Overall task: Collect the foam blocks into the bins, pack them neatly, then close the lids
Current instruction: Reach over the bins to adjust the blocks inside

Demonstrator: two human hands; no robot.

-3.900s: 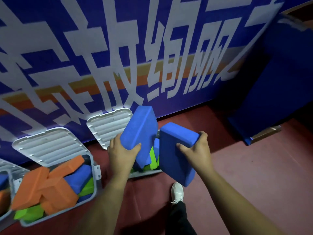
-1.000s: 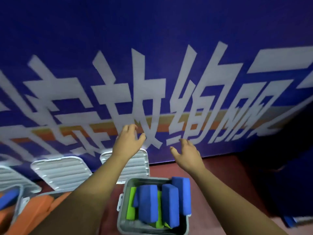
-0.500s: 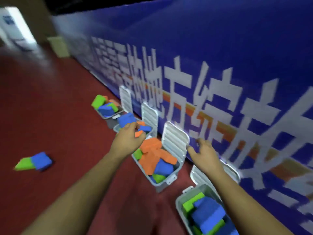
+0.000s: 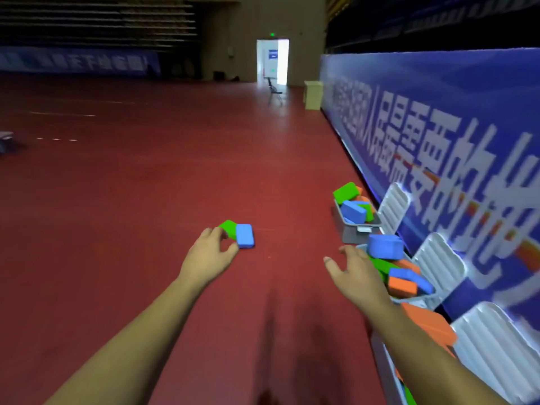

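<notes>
Closest to us, low on the right, the nearest bin (image 4: 381, 358) sits against the blue banner wall (image 4: 438, 92). Its white lid (image 4: 496, 349) is thrown back and an orange block (image 4: 426, 324) rides above the rim.

Both our arms reach forward over the red floor (image 4: 146, 176). Our left hand (image 4: 209, 252) has loosely curled fingers with nothing in them. Our right hand (image 4: 355, 273) has its fingers spread and slack, also empty.

Just beyond the right hand, the middle bin (image 4: 415, 298) holds a jumble, with a big blue block (image 4: 384, 246) perched on top. The far bin (image 4: 339, 217) is heaped the same way.

The pieces left to fetch lie out on the open floor, well apart from the bins and beyond our left hand. They are a loose green block (image 4: 228, 227) and a loose blue block (image 4: 245, 235), side by side and seemingly touching.

We judge them to be light, soft foam with a matte skin, so they should give a little under the fingers and not slip. The surest hold is across the narrow width, thumb on one long side and fingers on the other. One hand per block would do.

The piles stand proud of the rims, so they will likely need laying flat before any lid shuts. Far off, a lit doorway (image 4: 271, 61) ends the hall.
</notes>
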